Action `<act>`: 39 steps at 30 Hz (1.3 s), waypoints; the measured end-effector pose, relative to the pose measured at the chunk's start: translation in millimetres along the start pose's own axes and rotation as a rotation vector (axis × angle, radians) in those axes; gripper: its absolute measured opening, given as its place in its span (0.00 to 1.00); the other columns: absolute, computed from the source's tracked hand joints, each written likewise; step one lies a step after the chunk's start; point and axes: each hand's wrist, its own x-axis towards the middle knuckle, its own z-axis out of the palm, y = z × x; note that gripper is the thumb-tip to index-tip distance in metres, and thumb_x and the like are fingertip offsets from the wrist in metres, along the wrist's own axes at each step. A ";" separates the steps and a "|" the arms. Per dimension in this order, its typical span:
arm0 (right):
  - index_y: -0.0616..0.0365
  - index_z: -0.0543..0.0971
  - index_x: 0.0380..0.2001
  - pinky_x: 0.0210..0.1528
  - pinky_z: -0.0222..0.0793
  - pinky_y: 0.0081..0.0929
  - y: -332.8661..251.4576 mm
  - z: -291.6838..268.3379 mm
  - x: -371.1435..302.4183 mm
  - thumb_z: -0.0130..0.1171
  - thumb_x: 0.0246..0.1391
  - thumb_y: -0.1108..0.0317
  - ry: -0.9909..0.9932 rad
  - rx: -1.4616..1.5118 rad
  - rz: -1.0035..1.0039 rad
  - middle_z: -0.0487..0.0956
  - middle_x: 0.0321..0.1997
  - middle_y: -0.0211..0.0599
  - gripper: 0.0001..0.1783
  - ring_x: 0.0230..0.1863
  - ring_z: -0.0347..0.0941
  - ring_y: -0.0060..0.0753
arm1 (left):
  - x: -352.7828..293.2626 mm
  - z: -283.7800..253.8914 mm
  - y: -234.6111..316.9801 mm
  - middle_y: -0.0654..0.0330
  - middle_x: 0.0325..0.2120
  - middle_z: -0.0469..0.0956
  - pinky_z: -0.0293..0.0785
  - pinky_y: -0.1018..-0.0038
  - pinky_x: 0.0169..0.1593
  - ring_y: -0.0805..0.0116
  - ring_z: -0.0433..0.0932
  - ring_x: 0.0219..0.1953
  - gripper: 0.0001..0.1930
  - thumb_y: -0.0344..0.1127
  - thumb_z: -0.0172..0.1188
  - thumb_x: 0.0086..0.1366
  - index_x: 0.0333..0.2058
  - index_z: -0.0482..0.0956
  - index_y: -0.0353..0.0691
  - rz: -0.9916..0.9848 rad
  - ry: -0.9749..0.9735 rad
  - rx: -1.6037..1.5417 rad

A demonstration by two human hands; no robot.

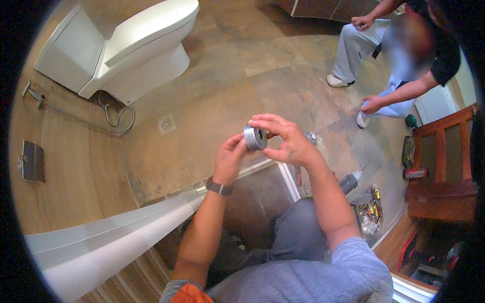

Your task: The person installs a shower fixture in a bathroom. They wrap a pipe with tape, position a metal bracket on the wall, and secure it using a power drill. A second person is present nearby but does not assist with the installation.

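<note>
In front of me, above the tiled floor, I hold a silver-grey roll (251, 139) that looks like tape, its dark centre facing right. My left hand (231, 156) pinches its lower left side with the fingertips. On the other side, my right hand (288, 140) curls over it, fingers along the top and thumb low at the near edge. Part of the roll is hidden by the right fingers. A dark band sits round my left wrist. Below my hands is a white-framed panel or opening (288, 182).
A white toilet (144, 48) stands far left, near a hose (132, 118) and floor drain (166, 124). Another person (348, 53) sits far right. A power tool (349, 183) and tool tray (371, 209) lie right, before a wooden piece (439, 199). White sheeting (126, 237) runs left.
</note>
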 end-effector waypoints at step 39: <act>0.65 0.82 0.49 0.35 0.83 0.33 71.5 33.2 -6.0 0.44 0.63 0.24 0.043 0.370 0.854 0.85 0.41 0.48 0.47 0.36 0.84 0.38 | -3.7 15.7 13.2 0.59 0.40 0.85 0.75 0.77 0.42 0.74 0.80 0.38 0.11 0.31 0.71 0.63 0.44 0.88 0.38 0.267 0.106 0.616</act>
